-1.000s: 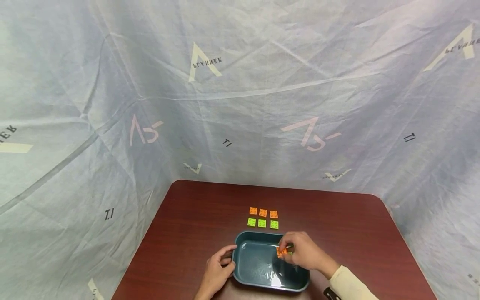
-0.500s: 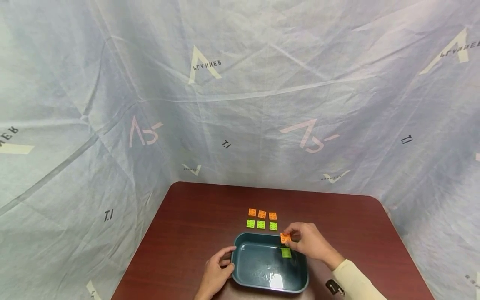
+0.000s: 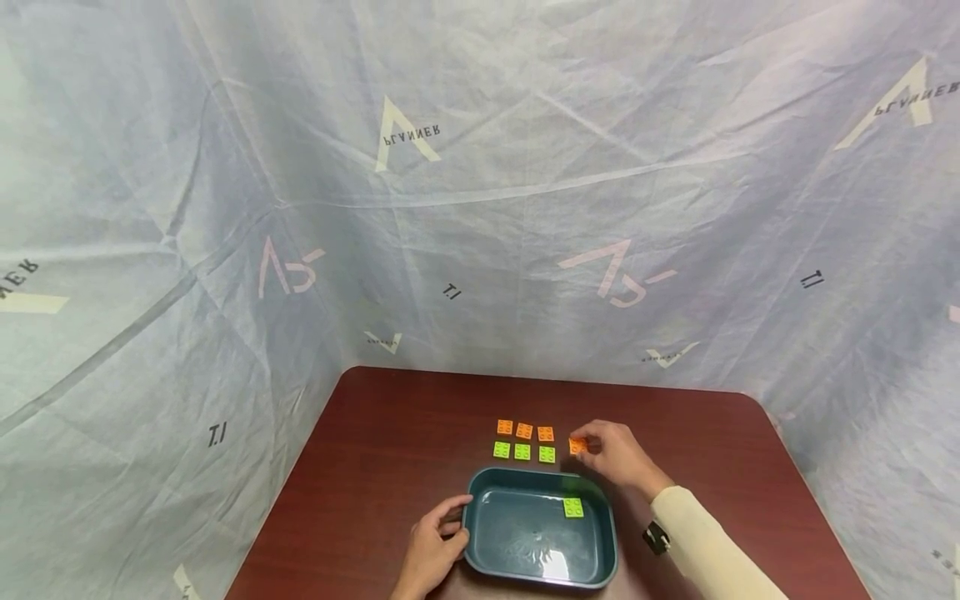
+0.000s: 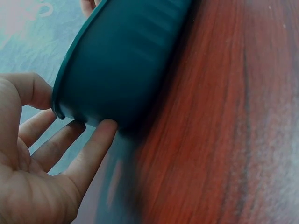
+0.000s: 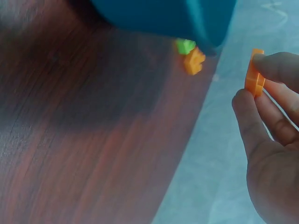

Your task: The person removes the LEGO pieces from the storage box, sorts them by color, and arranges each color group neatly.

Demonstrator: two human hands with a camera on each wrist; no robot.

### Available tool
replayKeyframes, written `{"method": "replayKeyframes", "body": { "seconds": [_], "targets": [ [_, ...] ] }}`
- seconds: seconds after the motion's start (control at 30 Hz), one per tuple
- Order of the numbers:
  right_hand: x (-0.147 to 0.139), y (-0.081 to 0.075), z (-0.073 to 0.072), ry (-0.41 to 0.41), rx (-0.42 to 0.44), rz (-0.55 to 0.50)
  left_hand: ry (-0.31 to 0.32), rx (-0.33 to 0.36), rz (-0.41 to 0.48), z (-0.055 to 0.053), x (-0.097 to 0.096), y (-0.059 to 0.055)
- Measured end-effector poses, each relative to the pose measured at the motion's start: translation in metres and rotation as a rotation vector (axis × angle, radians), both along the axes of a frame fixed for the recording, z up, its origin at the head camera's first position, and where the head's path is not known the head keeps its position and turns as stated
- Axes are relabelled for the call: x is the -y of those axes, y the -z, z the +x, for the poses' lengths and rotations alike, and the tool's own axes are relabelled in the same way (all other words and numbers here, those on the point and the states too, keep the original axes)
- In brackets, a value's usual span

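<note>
My right hand [image 3: 617, 454] pinches an orange building brick [image 3: 577, 446] between thumb and fingers, behind the tray's right part. In the right wrist view, the same orange brick [image 5: 254, 73] is seen edge-on and apart from the table. My left hand [image 3: 435, 542] grips the left end of a dark teal tray [image 3: 540, 579]. In the left wrist view, fingers [image 4: 100, 137] touch the wall of the tray [image 4: 117, 70] and its rim. Inside the tray, at the back right, lies a lime green brick [image 3: 573, 507].
Behind the tray lie a row of three orange bricks [image 3: 524, 431] and, nearer, a row of three green bricks [image 3: 522, 452]. The dark red wooden table [image 3: 360, 467] has a hanging grey cloth [image 3: 487, 208] behind and beside it.
My right hand has carried the orange brick up out of the tray and back over the table, uncovering the green brick inside. My left hand stays on the tray.
</note>
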State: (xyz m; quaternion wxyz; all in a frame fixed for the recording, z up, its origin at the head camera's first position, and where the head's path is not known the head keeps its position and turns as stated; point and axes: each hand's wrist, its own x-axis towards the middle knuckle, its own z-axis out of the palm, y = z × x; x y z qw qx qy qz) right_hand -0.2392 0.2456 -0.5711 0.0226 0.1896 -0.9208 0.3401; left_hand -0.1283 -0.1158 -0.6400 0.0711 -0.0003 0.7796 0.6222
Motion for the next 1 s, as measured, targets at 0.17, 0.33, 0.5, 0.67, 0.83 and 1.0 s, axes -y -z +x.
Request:
{"method": "replayKeyframes", "body": {
  "seconds": [0.17, 0.33, 0.5, 0.67, 0.83, 1.0],
  "targets": [
    [0.000, 0.011, -0.012, 0.017, 0.057, 0.008, -0.006, -0.009, 0.013, 0.000, 0.001, 0.003],
    [0.005, 0.023, -0.022, 0.022, 0.089, 0.042, -0.011, -0.012, 0.004, -0.001, 0.001, 0.003],
    [0.009, 0.032, -0.027, 0.017, 0.100, 0.068, -0.007, -0.006, 0.011, -0.001, 0.001, 0.004],
    [0.007, 0.042, -0.028, 0.018, 0.149, 0.086, -0.005, 0.022, 0.039, 0.002, 0.000, 0.006],
    [0.006, 0.047, -0.030, 0.043, 0.179, 0.073, -0.002, 0.034, 0.033, 0.002, -0.001, 0.006],
    [0.009, 0.047, -0.035, 0.066, 0.213, 0.048, -0.004, 0.042, 0.037, -0.001, -0.001, 0.004]
  ]
}}
